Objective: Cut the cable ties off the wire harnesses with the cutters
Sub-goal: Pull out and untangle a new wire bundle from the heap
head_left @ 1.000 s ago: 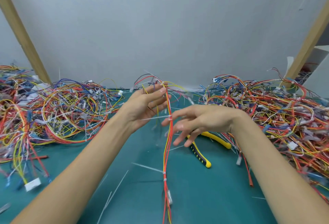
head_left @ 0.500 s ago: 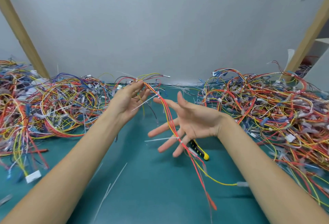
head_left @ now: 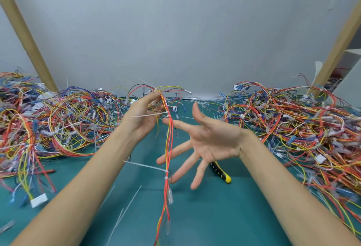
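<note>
Head view: the left hand (head_left: pixel 143 119) pinches a harness (head_left: pixel 169 148) near its top, and the wires hang over the green mat (head_left: pixel 214 216) with white ties (head_left: pixel 144 165) on them. The right hand (head_left: pixel 207 140) is spread wide just beside the harness, holding nothing. Cutters (head_left: pixel 221 173) lie on the mat beneath that hand.

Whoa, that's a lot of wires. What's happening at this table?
A person is working through wire harnesses. Their left hand pinches one wire harness near its top so that it dangles over the green table. White cable ties are on it, uncut. The right hand is open, fingers spread beside the wires, holding nothing. The cutters lie on the table under that hand. Tangled harness piles sit on both sides.
</note>
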The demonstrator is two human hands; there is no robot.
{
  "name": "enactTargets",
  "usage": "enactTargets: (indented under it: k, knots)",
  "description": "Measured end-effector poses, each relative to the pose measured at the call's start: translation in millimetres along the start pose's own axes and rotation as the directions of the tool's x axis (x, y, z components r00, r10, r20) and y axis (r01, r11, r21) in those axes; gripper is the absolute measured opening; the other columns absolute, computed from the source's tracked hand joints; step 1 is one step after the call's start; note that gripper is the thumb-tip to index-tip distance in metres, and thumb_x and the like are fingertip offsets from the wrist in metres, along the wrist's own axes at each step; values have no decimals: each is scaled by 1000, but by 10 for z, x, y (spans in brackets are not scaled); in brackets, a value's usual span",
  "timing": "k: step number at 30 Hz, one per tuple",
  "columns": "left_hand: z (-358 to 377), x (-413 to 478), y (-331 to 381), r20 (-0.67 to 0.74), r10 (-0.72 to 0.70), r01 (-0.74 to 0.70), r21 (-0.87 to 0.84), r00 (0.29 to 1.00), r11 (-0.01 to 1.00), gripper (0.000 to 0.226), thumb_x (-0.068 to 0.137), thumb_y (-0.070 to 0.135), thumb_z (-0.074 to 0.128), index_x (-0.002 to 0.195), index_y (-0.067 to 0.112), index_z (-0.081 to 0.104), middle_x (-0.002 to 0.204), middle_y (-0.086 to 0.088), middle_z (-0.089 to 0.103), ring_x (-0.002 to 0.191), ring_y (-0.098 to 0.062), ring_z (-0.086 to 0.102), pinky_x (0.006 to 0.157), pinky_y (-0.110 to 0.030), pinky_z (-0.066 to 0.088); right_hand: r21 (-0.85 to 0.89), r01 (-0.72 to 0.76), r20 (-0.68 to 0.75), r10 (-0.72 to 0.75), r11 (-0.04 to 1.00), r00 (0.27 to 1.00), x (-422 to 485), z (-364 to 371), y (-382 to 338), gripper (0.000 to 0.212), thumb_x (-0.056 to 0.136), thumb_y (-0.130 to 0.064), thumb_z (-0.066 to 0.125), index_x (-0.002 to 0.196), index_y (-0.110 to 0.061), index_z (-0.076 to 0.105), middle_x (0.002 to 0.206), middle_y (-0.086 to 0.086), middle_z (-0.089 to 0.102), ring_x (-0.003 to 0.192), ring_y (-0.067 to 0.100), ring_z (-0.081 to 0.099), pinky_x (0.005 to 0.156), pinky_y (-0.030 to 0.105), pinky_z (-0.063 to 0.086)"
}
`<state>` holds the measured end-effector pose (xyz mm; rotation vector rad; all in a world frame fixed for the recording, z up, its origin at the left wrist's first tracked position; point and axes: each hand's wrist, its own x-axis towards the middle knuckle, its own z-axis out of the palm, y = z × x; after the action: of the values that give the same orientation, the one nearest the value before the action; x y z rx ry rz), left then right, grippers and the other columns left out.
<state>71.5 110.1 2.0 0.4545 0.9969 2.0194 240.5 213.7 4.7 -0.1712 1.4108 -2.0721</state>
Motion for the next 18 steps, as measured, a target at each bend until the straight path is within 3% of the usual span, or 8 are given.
enactTargets:
  k: [3,7,10,18]
  knots:
    - [6,1,-1,8,4,-4,-3,1000,1000,12,93,5,55,84,11,61,63,2,62,62,-10,60,65,-18,51,-19,-13,-8,13,1000,1000,-2,2,5,78,78,-82,27,149,-55,10,155,24,29,130,65,28,90,65,46]
    - [9,8,-14,17,12,-13,20,1000,1000,9,93,7,57,88,13,62,70,1,63,64,-10,64,76,-24,53,-13,-25,3,25,1000,1000,8,7,12,79,78,-81,29,150,-53,9,157,21,27,132,64,26,88,65,47]
    - [19,17,-4,22,20,-21,23,1000,1000,7,92,7,57,92,11,63,76,0,63,67,-11,68,76,-24,56,-6,-31,11,31,999,999,-2,-2,9,79,79,-81,30,150,-52,11,156,23,26,132,64,25,87,65,48]
    - [92,-49,25,63,19,-25,88,998,996,23,91,7,60,114,10,57,85,1,65,66,-13,70,62,-21,57,-34,-41,-66,39,999,997,-74,-64,6,79,79,-82,29,150,-49,19,154,24,32,132,60,33,89,67,46]
